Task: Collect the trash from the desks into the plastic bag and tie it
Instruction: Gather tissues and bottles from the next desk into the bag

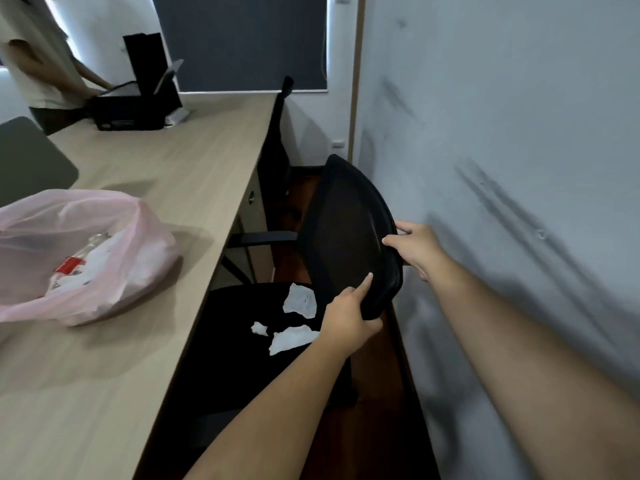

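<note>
A pink plastic bag (114, 230) lies open on the wooden desk (166, 174) at the left, with white paper scraps and a red-labelled wrapper inside. Three torn white paper pieces (300, 300) lie on the black seat of an office chair (242, 327) tucked beside the desk. My left hand (348, 315) grips the lower edge of the chair's black mesh backrest (349, 233). My right hand (417, 249) holds the backrest's right edge. Both hands are closed on the backrest.
A grey-white wall (519, 168) runs close along the right, leaving a narrow strip of dark floor. A second black chair (277, 140) stands farther along the desk. At the far end a person (38, 64) handles a black box (135, 109). A grey chair back (27, 157) is at left.
</note>
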The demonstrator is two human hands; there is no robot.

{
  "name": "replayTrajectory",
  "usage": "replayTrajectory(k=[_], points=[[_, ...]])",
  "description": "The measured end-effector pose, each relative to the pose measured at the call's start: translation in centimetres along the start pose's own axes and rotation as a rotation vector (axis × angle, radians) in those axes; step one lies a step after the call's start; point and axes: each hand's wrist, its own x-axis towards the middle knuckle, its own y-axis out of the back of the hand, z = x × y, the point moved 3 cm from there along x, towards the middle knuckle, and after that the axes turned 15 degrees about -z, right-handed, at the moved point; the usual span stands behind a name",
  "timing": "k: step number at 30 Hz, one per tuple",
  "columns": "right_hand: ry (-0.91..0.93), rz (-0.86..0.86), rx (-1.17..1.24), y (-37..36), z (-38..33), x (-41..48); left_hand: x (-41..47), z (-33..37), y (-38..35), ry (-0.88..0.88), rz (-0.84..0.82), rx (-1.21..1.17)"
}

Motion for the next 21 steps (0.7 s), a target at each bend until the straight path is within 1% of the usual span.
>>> replayTrajectory(k=[6, 10, 13, 14, 15, 17, 18, 19, 20, 21], points=[[0.007, 0.058, 0.014, 6.1, 1.7, -2.4, 2.1, 3.8, -4.5, -0.063, -0.046, -0.005], [0.015, 0.077, 0.026, 8.2, 2.5, -3.2, 3.0, 5.2, -6.0, -0.073, -0.085, -0.010], [-0.006, 0.119, -0.028, 9.1, 2.4, -4.1, 3.5, 5.4, -6.3, -0.084, -0.125, -0.007], [-0.022, 0.130, -0.099, 9.1, 2.2, -4.3, 3.5, 5.2, -6.2, -0.101, -0.154, -0.022], [-0.045, 0.154, -0.233, 8.8, 1.7, -4.4, 3.6, 4.8, -5.8, -0.123, -0.191, -0.036], [-0.062, 0.273, -0.595, 7.3, 0.3, -4.6, 3.6, 3.3, -4.5, -0.142, -0.246, -0.032], [-0.016, 0.344, -0.717, 6.1, -0.5, -4.7, 3.6, 2.3, -3.5, -0.128, -0.252, -0.015], [0.069, 0.385, -0.760, 4.7, -1.3, -4.8, 3.4, 1.3, -2.6, -0.101, -0.245, 0.009], [0.168, 0.373, -0.750, 3.2, -2.0, -4.6, 3.4, 0.0, -1.6, -0.061, -0.227, 0.044], [0.236, 0.312, -0.718, 1.5, -2.2, -4.2, 3.4, -1.4, -0.6, -0.019, -0.198, 0.089]])
